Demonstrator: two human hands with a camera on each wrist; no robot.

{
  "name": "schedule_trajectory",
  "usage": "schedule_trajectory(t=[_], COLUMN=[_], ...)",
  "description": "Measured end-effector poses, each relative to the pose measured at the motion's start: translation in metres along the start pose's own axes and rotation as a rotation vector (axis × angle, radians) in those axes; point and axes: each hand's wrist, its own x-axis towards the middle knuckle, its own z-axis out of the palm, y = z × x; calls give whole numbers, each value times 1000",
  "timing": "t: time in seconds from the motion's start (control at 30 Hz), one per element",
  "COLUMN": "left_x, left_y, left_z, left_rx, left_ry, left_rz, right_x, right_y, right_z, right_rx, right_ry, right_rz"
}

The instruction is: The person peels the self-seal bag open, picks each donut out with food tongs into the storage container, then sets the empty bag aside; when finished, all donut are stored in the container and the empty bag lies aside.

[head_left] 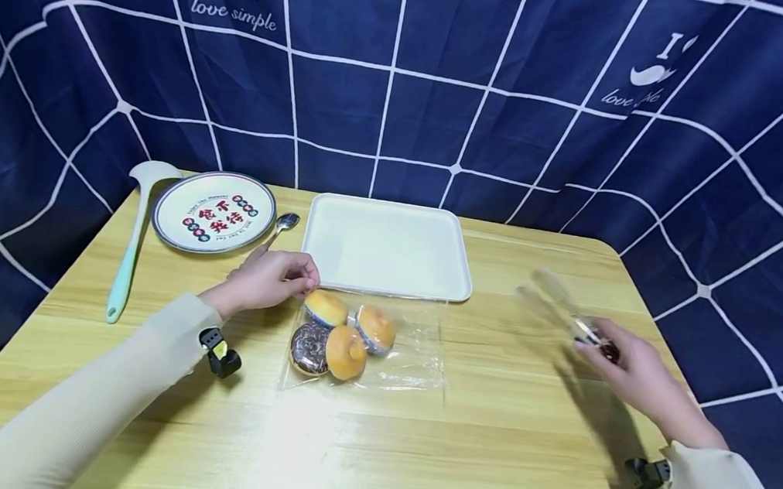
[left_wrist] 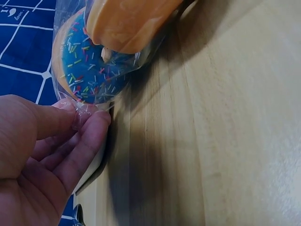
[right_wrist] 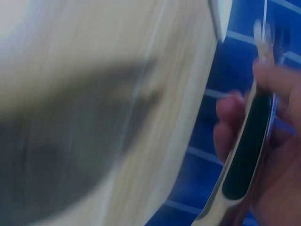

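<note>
My left hand pinches the corner of a clear plastic bag between thumb and fingertips. Several donuts are inside it: a chocolate-topped donut, plain orange-brown ones, and a blue-iced donut with coloured sprinkles, seen in the left wrist view right beyond the fingertips. Off to the right, my right hand grips a pair of metal tongs with dark green handle inlays, their two arms apart and pointing up and left. The tongs are blurred in the head view and held over the table.
A white rectangular tray lies just behind the bag. To the left are a round plate with red lettering, a spoon partly behind my left hand, and a ladle with a mint handle. Blue checked curtain surrounds the wooden table.
</note>
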Motion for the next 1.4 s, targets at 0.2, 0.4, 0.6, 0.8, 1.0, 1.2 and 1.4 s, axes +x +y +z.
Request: schedule_trajectory(t=[0.2, 0.4, 0.6, 0.8, 1.0, 1.2, 1.4], left_x=[-2, -3, -3, -3, -2, 0, 0], left_y=[-1, -2, -4, -5, -4, -3, -4], left_z=[-2, -2, -2, -1, 0, 0, 0], left_rx=[-13, -17, -22, -26, -44, -41, -41], left_ry=[-2, 7, 16, 20, 16, 16, 8], left_rz=[-13, 5, 8, -1, 3, 18, -5], right_x=[9, 16, 28, 39, 46, 48, 48], right_y=[-45, -76, -88, -100, -108, -113, -111], right_z=[16, 29, 43, 58, 72, 77, 79], right_rx=[107, 28, -42, -78, -98, -124, -128], right_ry=[-118, -229, -297, -290, -248, -204, -171], right_rz=[-224, -257, -250, -339, -415, -442, -458])
